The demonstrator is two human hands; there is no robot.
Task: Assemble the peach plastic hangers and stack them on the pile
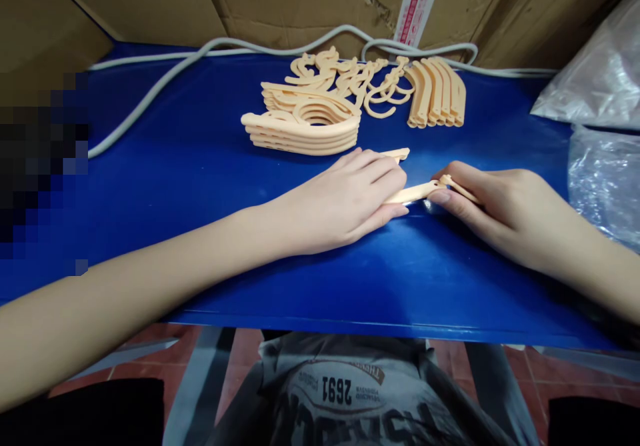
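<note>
My left hand (357, 196) is closed over a cream plastic hanger piece (416, 192), holding it just above the blue table. Another end of cream plastic (400, 154) shows past its knuckles. My right hand (505, 206) pinches a narrow cream plastic piece (464, 190) between thumb and fingers, at the right tip of the hanger piece, where a small hole shows. The two pieces meet there; whether they are joined I cannot tell. Most of each held part is hidden by the fingers. Behind my left hand lies a stack of cream hanger pieces (300, 129).
Loose cream hooks (383, 93) and a row of curved hanger arms (437, 93) lie at the back of the blue table (210, 186). A white cable (165, 79) runs before cardboard boxes (300, 3). Clear plastic bags (605, 179) rest at the right.
</note>
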